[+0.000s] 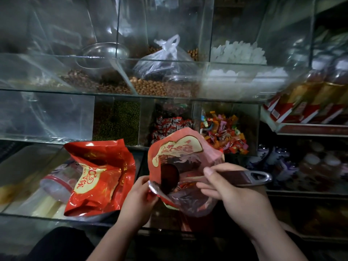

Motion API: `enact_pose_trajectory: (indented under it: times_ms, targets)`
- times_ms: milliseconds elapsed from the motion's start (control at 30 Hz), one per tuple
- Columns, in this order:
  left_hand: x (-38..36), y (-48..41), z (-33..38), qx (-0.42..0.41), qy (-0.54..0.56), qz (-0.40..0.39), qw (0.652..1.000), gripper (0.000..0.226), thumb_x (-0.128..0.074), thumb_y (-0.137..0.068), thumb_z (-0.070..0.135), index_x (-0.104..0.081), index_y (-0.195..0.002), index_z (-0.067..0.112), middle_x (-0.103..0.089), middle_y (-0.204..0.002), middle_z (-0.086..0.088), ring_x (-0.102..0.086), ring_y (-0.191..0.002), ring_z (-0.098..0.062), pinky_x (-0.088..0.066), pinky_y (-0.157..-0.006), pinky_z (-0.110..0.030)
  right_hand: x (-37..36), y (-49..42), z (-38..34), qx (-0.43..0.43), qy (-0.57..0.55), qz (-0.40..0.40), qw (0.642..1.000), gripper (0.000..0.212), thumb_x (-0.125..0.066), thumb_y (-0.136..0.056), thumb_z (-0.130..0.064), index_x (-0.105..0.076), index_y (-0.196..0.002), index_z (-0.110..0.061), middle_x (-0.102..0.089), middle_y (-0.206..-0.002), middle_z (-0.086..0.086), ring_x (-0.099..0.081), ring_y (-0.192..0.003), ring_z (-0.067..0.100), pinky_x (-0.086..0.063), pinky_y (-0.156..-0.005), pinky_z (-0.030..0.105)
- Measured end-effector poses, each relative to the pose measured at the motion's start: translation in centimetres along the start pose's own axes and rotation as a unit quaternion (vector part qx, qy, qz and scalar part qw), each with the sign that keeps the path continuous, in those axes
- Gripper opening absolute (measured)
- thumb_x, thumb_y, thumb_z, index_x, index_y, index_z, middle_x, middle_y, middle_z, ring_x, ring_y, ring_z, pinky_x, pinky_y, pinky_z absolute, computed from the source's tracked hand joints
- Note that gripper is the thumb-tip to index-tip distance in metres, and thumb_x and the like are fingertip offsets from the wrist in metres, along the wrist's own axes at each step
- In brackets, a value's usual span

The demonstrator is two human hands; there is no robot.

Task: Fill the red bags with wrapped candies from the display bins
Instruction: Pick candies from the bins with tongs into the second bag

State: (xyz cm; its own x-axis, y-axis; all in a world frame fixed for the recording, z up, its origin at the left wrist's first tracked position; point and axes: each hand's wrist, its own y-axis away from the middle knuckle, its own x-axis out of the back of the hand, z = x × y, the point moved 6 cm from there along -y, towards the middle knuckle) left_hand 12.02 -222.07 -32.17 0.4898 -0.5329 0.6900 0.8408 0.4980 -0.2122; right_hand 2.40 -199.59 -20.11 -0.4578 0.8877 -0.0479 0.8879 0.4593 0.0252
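Below the bins of wrapped candies [224, 130]: one red bag [180, 153], mouth open, left grip [140, 193] pinching its rim; right grip [231, 194] clasping a scoop [246, 177], bowl inside the bag. Second red bag [99, 176] lies on the counter [22, 213], leftward.

On the lying red bag [101, 176], the gold label [88, 178] has small letters, prob. "YOU", w/ a Chinese char. beside them, approx. "你"; the rest is ornate script, illegible. Held red bag [180, 153]: print shows reversed, unreadable. Candy wrappers [224, 132]: too small to read.
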Motion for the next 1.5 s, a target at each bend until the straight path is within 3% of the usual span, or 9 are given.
enact_pose_trajectory:
  times_ms: [200, 300, 500, 600, 767, 967, 1167, 1300, 1500]
  targets:
    - [0.9, -0.2, 0.4, -0.018, -0.008, 0.016, 1.0, 0.034, -0.073, -0.085, 0.01, -0.072, -0.093, 0.043, -0.056, -0.102, 0.039, -0.053, -0.102, 0.018, -0.047, -0.078, -0.006, 1.7, -1.2, 0.4, 0.026, 0.103, 0.033, 0.994, 0.017, -0.068, -0.099, -0.031, -0.076, -0.085, -0.033, -0.08, -0.081, -0.002, -0.08, -0.081, 0.017, -0.065, -0.072, 0.032]
    - [2.6, -0.4, -0.6, 0.006, 0.014, 0.075, 0.997, 0.025, -0.075, -0.082, 0.0, -0.076, -0.092, 0.023, -0.062, -0.099, 0.03, -0.059, -0.096, 0.016, -0.045, -0.085, -0.006, 1.8, -1.3, 0.2, 0.065, 0.262, 0.026, 0.962, 0.015, -0.066, -0.097, -0.034, -0.073, -0.084, -0.037, -0.074, -0.071, -0.013, -0.07, -0.068, -0.003, -0.051, -0.064, 0.01]
    - [4.3, 1.1, -1.6, 0.148, -0.007, -0.047, 0.988, 0.024, -0.079, -0.08, 0.016, -0.06, -0.085, 0.031, -0.063, -0.094, 0.015, -0.063, -0.092, -0.008, -0.045, -0.074, -0.014, -0.5, -0.4, 0.8, 0.056, 0.3, -0.052, 0.951, 0.01, -0.065, -0.098, -0.038, -0.07, -0.091, -0.033, -0.069, -0.068, -0.009, -0.065, -0.06, 0.002, -0.048, -0.055, 0.019]
    - [8.0, 2.5, 2.4, 0.102, 0.205, 0.089, 0.969, 0.022, -0.069, -0.078, 0.019, -0.057, -0.093, 0.031, -0.066, -0.108, 0.012, -0.064, -0.1, -0.012, -0.055, -0.085, -0.032, -1.4, -0.3, 0.1, 0.09, 0.277, -0.072, 0.954, 0.012, -0.067, -0.098, -0.031, -0.07, -0.086, -0.03, -0.067, -0.066, -0.007, -0.062, -0.055, 0.004, -0.041, -0.048, 0.012]
    - [7.8, 3.9, 6.9, 0.179, 0.054, 0.023, 0.982, 0.069, -0.063, -0.059, 0.089, -0.038, -0.102, 0.042, -0.061, -0.092, 0.015, -0.065, -0.084, -0.006, -0.055, -0.072, -0.036, -3.3, -0.2, -0.6, 0.153, 0.324, -0.147, 0.922, 0.007, -0.066, -0.099, -0.034, -0.068, -0.092, -0.035, -0.068, -0.086, -0.017, -0.066, -0.079, 0.001, -0.045, -0.064, 0.011]
    - [5.7, 3.1, 6.8, 0.176, 0.062, -0.033, 0.982, 0.009, -0.062, -0.081, 0.024, -0.055, -0.086, 0.026, -0.066, -0.07, 0.002, -0.064, -0.06, -0.014, -0.055, -0.061, -0.044, -4.0, -1.2, 1.6, 0.215, 0.456, -0.172, 0.846, 0.005, -0.064, -0.093, -0.029, -0.062, -0.091, -0.033, -0.062, -0.087, -0.016, -0.061, -0.085, 0.005, -0.053, -0.075, 0.032]
    - [5.5, 2.2, 6.2, 0.176, 0.167, 0.009, 0.97, 0.017, -0.064, -0.081, 0.009, -0.063, -0.085, 0.025, -0.07, -0.074, -0.003, -0.066, -0.07, -0.021, -0.055, -0.066, -0.044, -3.8, -5.5, 3.9, 0.093, 0.365, -0.081, 0.923, 0.015, -0.069, -0.093, -0.041, -0.072, -0.082, -0.031, -0.069, -0.079, -0.024, -0.064, -0.085, -0.006, -0.05, -0.074, 0.016]
    - [5.0, 2.2, 6.0, 0.147, 0.184, 0.037, 0.971, 0.017, -0.063, -0.093, 0.016, -0.066, -0.088, 0.032, -0.071, -0.078, 0.0, -0.067, -0.07, -0.014, -0.055, -0.065, -0.038, -5.0, -6.6, 4.3, 0.07, 0.342, -0.077, 0.934, 0.029, -0.066, -0.096, -0.043, -0.07, -0.072, -0.025, -0.069, -0.072, -0.013, -0.063, -0.072, 0.001, -0.041, -0.055, 0.01]
    - [4.6, 2.2, 5.5, 0.129, 0.212, 0.053, 0.967, 0.017, -0.064, -0.092, 0.012, -0.065, -0.079, 0.024, -0.062, -0.064, -0.003, -0.054, -0.054, -0.009, -0.045, -0.049, -0.029, -5.7, -4.5, 4.2, 0.104, 0.314, -0.049, 0.943, 0.022, -0.07, -0.095, -0.037, -0.073, -0.074, -0.029, -0.072, -0.083, -0.024, -0.065, -0.084, -0.007, -0.046, -0.067, 0.008]
